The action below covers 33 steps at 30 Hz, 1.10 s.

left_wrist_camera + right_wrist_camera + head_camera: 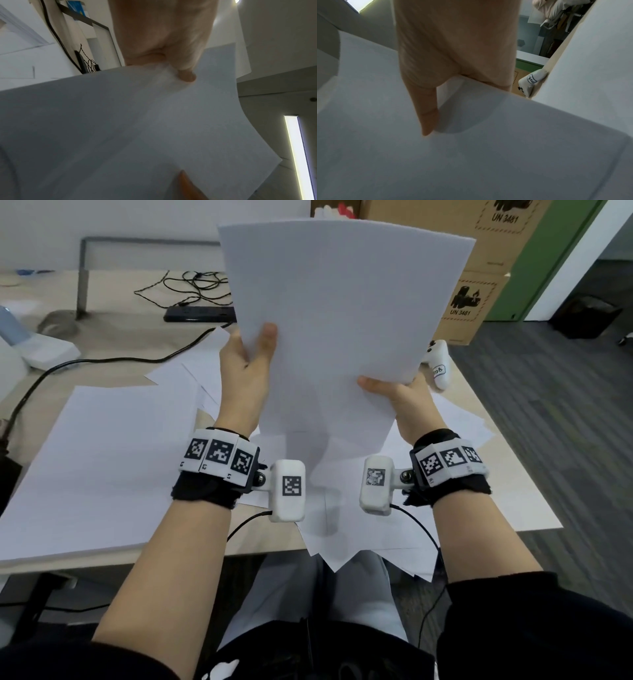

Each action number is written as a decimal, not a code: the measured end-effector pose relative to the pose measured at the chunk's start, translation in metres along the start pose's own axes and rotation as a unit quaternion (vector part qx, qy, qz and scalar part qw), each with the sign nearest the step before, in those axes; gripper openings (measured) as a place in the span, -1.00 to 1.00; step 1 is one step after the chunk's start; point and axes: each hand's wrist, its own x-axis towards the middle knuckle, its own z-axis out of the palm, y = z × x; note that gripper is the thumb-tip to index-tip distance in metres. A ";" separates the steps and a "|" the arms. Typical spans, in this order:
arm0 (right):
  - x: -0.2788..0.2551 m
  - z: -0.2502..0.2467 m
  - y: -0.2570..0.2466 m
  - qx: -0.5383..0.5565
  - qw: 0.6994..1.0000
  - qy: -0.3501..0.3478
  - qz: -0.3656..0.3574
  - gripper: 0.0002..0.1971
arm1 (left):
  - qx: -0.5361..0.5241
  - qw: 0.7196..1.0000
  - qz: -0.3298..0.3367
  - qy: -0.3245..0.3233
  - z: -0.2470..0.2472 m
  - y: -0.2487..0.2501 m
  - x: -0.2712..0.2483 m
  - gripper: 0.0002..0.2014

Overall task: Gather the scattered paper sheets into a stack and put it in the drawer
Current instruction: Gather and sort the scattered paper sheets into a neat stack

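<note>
Held sheets (342, 313) above table (513, 501); paper stack (99, 470) left (scattered sheets (359, 535) right).

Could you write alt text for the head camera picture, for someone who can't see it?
Two bare hands hold a bundle of white paper sheets up above a desk, the left hand gripping its left edge and the right hand its lower right corner. More loose sheets lie scattered on the desk below, beside a neat stack at the left.

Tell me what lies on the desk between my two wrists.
Loose paper sheets, overlapping and askew, some overhanging the desk edge; the head view shows it.
</note>
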 end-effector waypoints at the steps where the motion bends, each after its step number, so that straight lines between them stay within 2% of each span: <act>1: -0.001 0.000 -0.002 0.001 1.000 0.002 -0.009 -0.66 | -0.001 1.000 0.009 -0.002 0.001 0.001 0.000 -0.76; 6: -0.001 -0.006 -0.010 0.006 1.000 0.007 -0.029 -0.65 | -0.013 0.998 0.056 -0.011 -0.004 0.015 0.000 -0.83; 10: -0.004 -0.014 0.002 -0.027 1.000 -0.014 0.001 -0.77 | 0.014 1.000 -0.010 0.025 -0.010 0.001 -0.007 -0.80; 12: -0.007 -0.012 0.006 -0.032 0.999 -0.020 0.010 -0.77 | 0.026 0.999 -0.040 0.016 -0.010 -0.006 -0.011 -0.80; 15: -0.010 -0.004 0.005 -0.021 1.000 -0.009 -0.018 -0.74 | 0.035 0.999 -0.038 0.002 -0.006 -0.008 -0.016 -0.79; 18: -0.011 -0.007 0.002 0.003 0.999 0.011 -0.031 -0.77 | 0.036 0.999 -0.019 0.017 -0.005 -0.001 -0.014 -0.79; 20: -0.012 -0.012 0.004 0.006 1.000 0.004 -0.025 -0.83 | 0.014 1.000 -0.011 0.009 -0.007 -0.002 -0.014 -0.92; 22: -0.015 -0.014 0.009 0.004 1.000 0.000 -0.009 -0.85 | 0.008 1.000 -0.010 0.007 -0.007 -0.009 -0.019 -0.82; 27: -0.018 -0.009 0.014 0.002 1.000 0.009 0.000 -0.66 | 0.025 0.999 -0.019 0.014 0.003 -0.017 -0.024 -0.73; 33: -0.018 -0.012 0.009 -0.007 1.000 -0.010 -0.002 -0.72 | 0.035 0.999 -0.001 0.011 -0.001 -0.021 -0.021 -0.60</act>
